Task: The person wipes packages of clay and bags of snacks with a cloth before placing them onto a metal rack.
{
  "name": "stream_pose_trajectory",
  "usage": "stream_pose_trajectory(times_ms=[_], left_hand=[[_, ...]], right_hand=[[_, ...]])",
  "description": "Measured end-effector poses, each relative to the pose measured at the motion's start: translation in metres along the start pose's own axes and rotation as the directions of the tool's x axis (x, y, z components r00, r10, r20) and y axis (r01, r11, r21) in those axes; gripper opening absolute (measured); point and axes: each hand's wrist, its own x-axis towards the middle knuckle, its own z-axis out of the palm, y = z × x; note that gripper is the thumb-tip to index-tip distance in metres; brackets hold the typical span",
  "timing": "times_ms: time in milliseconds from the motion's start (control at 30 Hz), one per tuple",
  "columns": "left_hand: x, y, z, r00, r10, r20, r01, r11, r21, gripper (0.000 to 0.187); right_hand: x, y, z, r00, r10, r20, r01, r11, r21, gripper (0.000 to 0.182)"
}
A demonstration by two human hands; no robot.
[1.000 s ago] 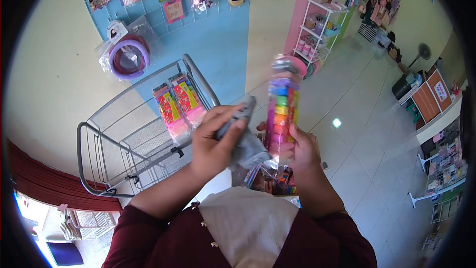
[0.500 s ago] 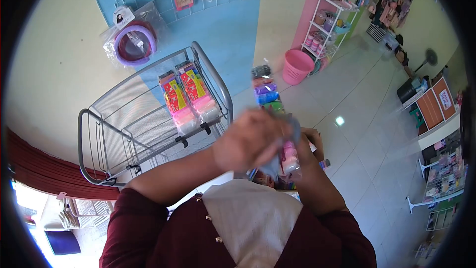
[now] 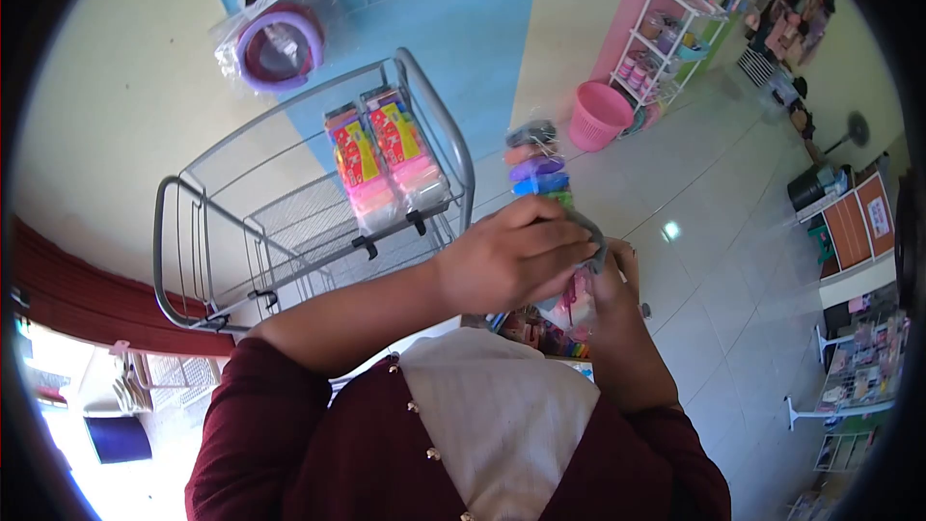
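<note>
A long clear pack of coloured pieces (image 3: 537,169) is held upright in front of my chest, its top tilted slightly left. My left hand (image 3: 521,249) lies across its middle, fingers curled on a grey cloth (image 3: 591,232) pressed against the pack. Behind the cloth, my right hand (image 3: 608,280) grips the lower part of the pack; its fingers are mostly hidden. Two similar packs with red and yellow labels, one on the left (image 3: 357,164) and one on the right (image 3: 400,140), lie side by side on the grey wire cart.
The grey metal cart (image 3: 461,150) stands front left by the wall. Below my hands is an open box (image 3: 579,347) with colourful items. A pink basket (image 3: 598,118) and a white shelf rack (image 3: 666,48) stand ahead right. Purple rings in plastic (image 3: 280,48) hang on the wall.
The view has shifted, so the cart and wall appear higher. My left hand, blurred before, is now clearer and a little further right on the pack with the cloth.
</note>
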Motion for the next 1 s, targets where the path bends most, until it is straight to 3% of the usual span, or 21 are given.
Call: stream_pose_trajectory(times_ms=[33, 67, 100, 167, 233, 300, 333, 367, 433, 467, 500, 567, 633, 700, 767, 800, 833, 867, 900, 933, 1000], left_hand=[[0.002, -0.005, 0.004, 1.000, 0.018, 0.022, -0.018, 1.000, -0.001, 0.033], [0.003, -0.008, 0.007, 1.000, 0.002, -0.018, -0.002, 1.000, -0.029, 0.035], [0.005, -0.011, 0.009, 1.000, -0.009, -0.021, 0.008, 1.000, -0.025, 0.035], [0.009, -0.010, 0.012, 0.995, -0.055, -0.080, 0.056, 0.998, 0.008, 0.037], [-0.001, -0.002, 0.026, 0.987, -0.107, -0.122, 0.099, 0.993, -0.066, 0.035], [-0.008, 0.005, 0.036, 0.995, -0.088, -0.035, 0.071, 0.941, -0.331, 0.032], [-0.007, 0.007, 0.034, 0.998, -0.058, 0.004, 0.055, 0.925, -0.376, 0.029], [-0.003, 0.005, 0.032, 0.999, -0.045, -0.001, 0.041, 0.921, -0.388, 0.029], [0.005, -0.003, 0.026, 0.991, -0.081, -0.111, 0.049, 0.963, -0.266, 0.028], [0.012, -0.008, 0.017, 0.970, -0.152, -0.187, 0.130, 0.983, -0.129, 0.029], [0.018, -0.014, 0.013, 0.940, -0.231, -0.253, 0.231, 0.973, -0.028, 0.033], [0.021, -0.019, 0.017, 0.929, -0.284, -0.236, 0.290, 0.957, -0.010, 0.037], [0.011, -0.005, 0.028, 0.958, -0.265, -0.106, 0.257, 0.963, -0.081, 0.041], [-0.009, 0.010, 0.041, 0.977, -0.194, -0.084, 0.189, 0.980, -0.066, 0.044], [-0.013, 0.019, 0.040, 0.999, 0.012, 0.046, -0.004, 0.984, -0.176, 0.044], [-0.013, 0.016, 0.039, 0.992, 0.112, 0.051, -0.108, 0.990, -0.088, 0.040], [-0.010, 0.010, 0.039, 0.992, 0.112, 0.051, -0.107, 0.990, -0.091, 0.040], [-0.006, 0.002, 0.040, 0.996, 0.085, 0.025, -0.085, 0.996, 0.009, 0.038], [-0.001, -0.007, 0.039, 0.998, 0.059, -0.003, -0.059, 0.992, 0.109, 0.037], [0.016, -0.013, 0.027, 0.995, 0.012, -0.098, 0.002, 0.991, 0.136, 0.036], [0.027, -0.021, 0.012, 0.986, -0.071, -0.149, 0.089, 0.988, 0.122, 0.037]], right_hand=[[0.001, 0.000, -0.002, 0.997, -0.047, -0.061, 0.040, 0.994, -0.102, 0.038], [0.008, 0.012, -0.011, 0.999, -0.041, 0.007, 0.040, 0.988, 0.150, 0.039], [0.011, 0.017, -0.019, 0.999, -0.031, 0.014, 0.029, 0.988, 0.150, 0.039], [0.015, 0.020, -0.024, 0.994, 0.054, -0.095, -0.014, 0.925, 0.380, 0.046], [0.016, 0.035, -0.045, 1.000, 0.023, -0.011, -0.017, 0.922, 0.386, 0.053], [0.015, 0.042, -0.066, 0.987, -0.072, 0.142, 0.011, 0.919, 0.395, 0.066], [0.005, 0.006, -0.014, 0.999, -0.040, -0.004, 0.039, 0.918, 0.395, 0.066], [0.006, 0.013, -0.012, 0.999, -0.050, -0.018, 0.053, 0.920, 0.388, 0.066], [0.007, 0.032, -0.020, 0.949, -0.310, -0.051, 0.315, 0.932, 0.182, 0.063], [0.001, 0.018, -0.007, 0.948, -0.319, 0.017, 0.303, 0.914, 0.270, 0.057], [0.019, 0.045, -0.028, 0.893, -0.320, 0.317, -0.040, 0.645, 0.763, 0.054], [0.012, 0.033, -0.013, 0.978, -0.192, 0.075, 0.092, 0.732, 0.675, 0.058], [0.011, 0.016, -0.010, 0.981, -0.189, 0.036, 0.123, 0.760, 0.638, 0.063], [0.019, 0.008, -0.016, 0.981, -0.194, -0.002, 0.156, 0.783, 0.602, 0.068], [0.030, -0.001, -0.023, 0.867, -0.407, 0.286, 0.082, 0.684, 0.725, 0.076], [0.023, 0.000, -0.018, 0.942, -0.284, 0.177, 0.089, 0.723, 0.685, 0.078], [0.016, -0.010, -0.005, 0.943, -0.283, 0.175, 0.090, 0.723, 0.685, 0.078], [0.009, -0.021, 0.008, 0.996, -0.085, -0.029, 0.089, 0.884, 0.460, 0.077], [0.002, -0.023, 0.015, 0.960, 0.060, -0.275, 0.000, 0.977, 0.213, 0.076], [0.014, 0.050, -0.050, 0.964, 0.138, -0.228, -0.060, 0.945, 0.320, 0.074], [0.009, 0.030, -0.028, 0.978, 0.147, -0.149, -0.093, 0.942, 0.323, 0.073]])
